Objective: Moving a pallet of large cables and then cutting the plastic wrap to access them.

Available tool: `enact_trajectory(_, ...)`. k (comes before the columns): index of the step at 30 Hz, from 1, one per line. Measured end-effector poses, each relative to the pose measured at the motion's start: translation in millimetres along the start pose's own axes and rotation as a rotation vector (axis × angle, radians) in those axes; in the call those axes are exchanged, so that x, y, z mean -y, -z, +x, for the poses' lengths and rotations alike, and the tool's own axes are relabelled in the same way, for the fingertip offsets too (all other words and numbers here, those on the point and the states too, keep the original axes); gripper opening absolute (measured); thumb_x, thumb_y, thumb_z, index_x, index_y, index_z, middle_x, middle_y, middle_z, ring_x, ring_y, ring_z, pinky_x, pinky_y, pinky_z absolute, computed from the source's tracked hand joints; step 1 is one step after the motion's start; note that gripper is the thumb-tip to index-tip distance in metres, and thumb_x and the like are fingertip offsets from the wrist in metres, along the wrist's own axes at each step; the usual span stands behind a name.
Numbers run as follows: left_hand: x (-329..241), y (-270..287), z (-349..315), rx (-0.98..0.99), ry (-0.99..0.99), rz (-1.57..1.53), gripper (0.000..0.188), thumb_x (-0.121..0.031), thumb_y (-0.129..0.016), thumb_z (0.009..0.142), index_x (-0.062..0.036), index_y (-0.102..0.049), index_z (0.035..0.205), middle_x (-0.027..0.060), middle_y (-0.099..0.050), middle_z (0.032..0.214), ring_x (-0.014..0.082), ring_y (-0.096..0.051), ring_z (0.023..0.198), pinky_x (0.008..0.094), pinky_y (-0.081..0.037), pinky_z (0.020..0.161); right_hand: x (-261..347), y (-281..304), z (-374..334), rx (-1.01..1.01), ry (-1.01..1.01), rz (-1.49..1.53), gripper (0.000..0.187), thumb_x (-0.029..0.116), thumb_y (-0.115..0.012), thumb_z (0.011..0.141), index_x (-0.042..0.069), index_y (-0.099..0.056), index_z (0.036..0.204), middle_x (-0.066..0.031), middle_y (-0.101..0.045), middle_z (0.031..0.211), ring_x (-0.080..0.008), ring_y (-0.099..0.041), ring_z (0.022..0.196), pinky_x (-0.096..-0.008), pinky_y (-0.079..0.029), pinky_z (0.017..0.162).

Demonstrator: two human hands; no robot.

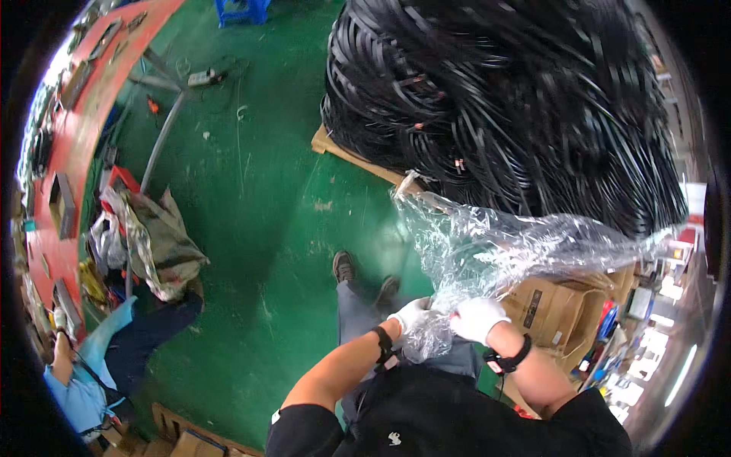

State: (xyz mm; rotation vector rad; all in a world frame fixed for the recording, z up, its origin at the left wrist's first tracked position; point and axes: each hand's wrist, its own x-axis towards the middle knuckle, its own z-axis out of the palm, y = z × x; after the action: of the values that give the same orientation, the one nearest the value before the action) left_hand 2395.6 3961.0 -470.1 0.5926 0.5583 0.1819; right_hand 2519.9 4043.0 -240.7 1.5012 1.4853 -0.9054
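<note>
Clear plastic film stretches from the foot of a large black cable pile to my body, gathered into a crumpled bunch between my hands. My left hand, in a white glove, is closed on the bunched film at its left side. On the right side my right hand, also gloved in white, grips the same bunch; its fingers are partly blurred. A loose wad of film hangs below both hands, in front of my waist. The film's far right end runs along the pile's lower edge.
The cables rest on a wooden pallet. Cardboard boxes stand close by my right arm. A red workbench lines the left side, with stuffed sacks beside its leg. A co-worker in light blue is at lower left.
</note>
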Motion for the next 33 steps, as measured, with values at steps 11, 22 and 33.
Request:
enact_trajectory(11, 59.8, 16.4, 18.1, -0.573, 0.03, 0.372, 0.051, -0.038, -0.065, 0.094, -0.0132, -0.06, 0.139, 0.0214, -0.074, 0.12, 0.0441, -0.071, 0.11, 0.0535, -0.056, 0.096, -23.7, -25.2, 524.6, -0.216, -0.046, 1.226, 0.029, 0.032, -0.067, 0.101, 0.003, -0.072, 0.107, -0.0069, -0.07, 0.089, -0.0202, -0.065, 0.066, -0.0359, -0.051, 0.056)
enact_trajectory(22, 54.1, 38.9, 38.7, -0.559, -0.045, 0.067, 0.041, -0.024, -0.074, 0.089, -0.0098, -0.068, 0.126, 0.0158, -0.075, 0.114, 0.0388, -0.073, 0.103, 0.0474, -0.058, 0.09, -102.8, -16.5, 722.1, -0.89, -0.463, 1.695, 0.038, 0.04, -0.067, 0.104, 0.006, -0.069, 0.119, -0.0104, -0.075, 0.109, -0.0243, -0.069, 0.09, -0.0419, -0.056, 0.078)
enact_trajectory(33, 33.6, 41.6, 45.8, -0.6, -0.044, 0.088, 0.043, -0.021, -0.076, 0.087, -0.0088, -0.069, 0.127, 0.0188, -0.077, 0.106, 0.0407, -0.075, 0.095, 0.0489, -0.06, 0.086, -138.8, -23.3, 695.4, -0.908, -0.552, 0.768, 0.032, 0.031, -0.068, 0.097, 0.004, -0.069, 0.115, -0.0184, -0.075, 0.102, -0.0367, -0.072, 0.087, -0.0475, -0.057, 0.085)
